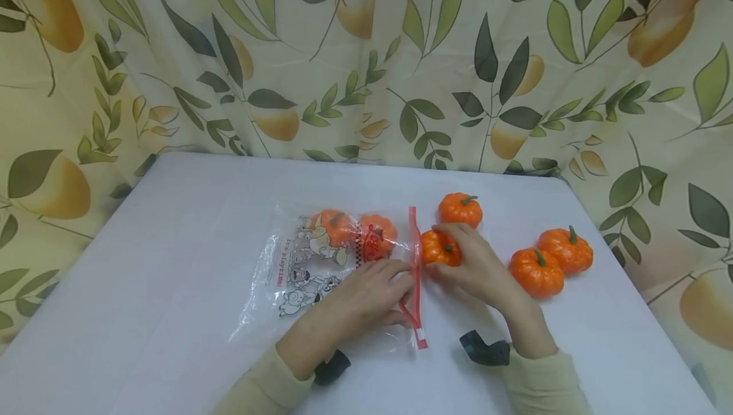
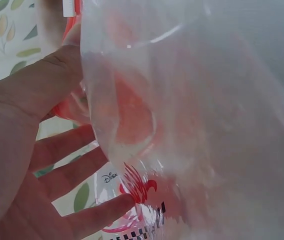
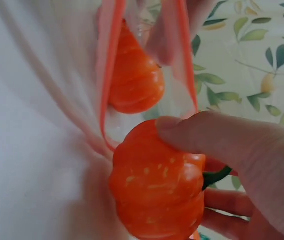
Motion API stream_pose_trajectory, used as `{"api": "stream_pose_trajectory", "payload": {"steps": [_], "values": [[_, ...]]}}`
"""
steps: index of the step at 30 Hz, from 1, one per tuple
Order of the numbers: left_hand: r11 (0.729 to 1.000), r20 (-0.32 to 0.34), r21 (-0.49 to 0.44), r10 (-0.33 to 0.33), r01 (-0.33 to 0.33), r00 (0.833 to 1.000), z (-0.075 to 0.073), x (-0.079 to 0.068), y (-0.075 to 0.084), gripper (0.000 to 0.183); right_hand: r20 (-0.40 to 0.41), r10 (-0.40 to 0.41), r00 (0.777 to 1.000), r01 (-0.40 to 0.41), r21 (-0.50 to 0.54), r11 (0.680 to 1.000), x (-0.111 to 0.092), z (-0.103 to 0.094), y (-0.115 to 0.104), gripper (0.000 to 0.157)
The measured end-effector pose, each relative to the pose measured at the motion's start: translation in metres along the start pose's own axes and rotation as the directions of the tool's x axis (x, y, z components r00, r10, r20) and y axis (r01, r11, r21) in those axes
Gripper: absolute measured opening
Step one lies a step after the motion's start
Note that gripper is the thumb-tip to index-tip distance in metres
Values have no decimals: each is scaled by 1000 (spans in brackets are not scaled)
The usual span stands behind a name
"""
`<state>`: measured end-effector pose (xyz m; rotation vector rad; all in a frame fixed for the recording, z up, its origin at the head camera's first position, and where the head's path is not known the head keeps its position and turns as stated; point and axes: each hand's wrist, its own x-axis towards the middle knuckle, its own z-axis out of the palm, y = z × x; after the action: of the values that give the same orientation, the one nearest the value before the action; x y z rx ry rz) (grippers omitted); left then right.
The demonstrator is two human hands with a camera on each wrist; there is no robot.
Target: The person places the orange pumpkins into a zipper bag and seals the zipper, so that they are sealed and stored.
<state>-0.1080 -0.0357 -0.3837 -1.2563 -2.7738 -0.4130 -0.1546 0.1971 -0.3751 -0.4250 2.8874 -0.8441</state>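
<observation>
A clear zip bag (image 1: 269, 275) with cartoon print and a red zip edge (image 1: 413, 230) lies on the table, two small orange pumpkins (image 1: 378, 237) inside it. My left hand (image 1: 366, 291) pinches the bag at its mouth, thumb below the red edge and fingers over the top film. In the right wrist view the mouth gapes between two red strips (image 3: 111, 65). My right hand (image 1: 475, 265) grips another small pumpkin (image 3: 157, 185) with a green stem, right at that mouth. Its thumb (image 3: 172, 130) presses the pumpkin's side.
One pumpkin (image 1: 460, 209) sits just behind my right hand. Two more pumpkins (image 1: 536, 273) stand together to its right. The white table (image 1: 172, 224) ends at a curtain (image 1: 366, 71) with fruit and leaf print. Dark wrist cameras (image 1: 485, 348) hang by both sleeves.
</observation>
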Motion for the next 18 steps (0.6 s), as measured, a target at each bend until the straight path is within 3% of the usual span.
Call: {"api": "stream_pose_trajectory", "payload": {"steps": [7,12,18], "values": [[998,1,-53,13,-13,1000,1,0,-1,34,6,20,1000,-21,70,997,3,9,5,74],[997,8,-75,21,-20,1000,1,0,-1,34,26,26,999,-30,137,990,5,13,8,70],[998,9,-63,19,-18,1000,-1,1,-1,35,109,-4,994,-20,224,974,2,12,17,67]]}}
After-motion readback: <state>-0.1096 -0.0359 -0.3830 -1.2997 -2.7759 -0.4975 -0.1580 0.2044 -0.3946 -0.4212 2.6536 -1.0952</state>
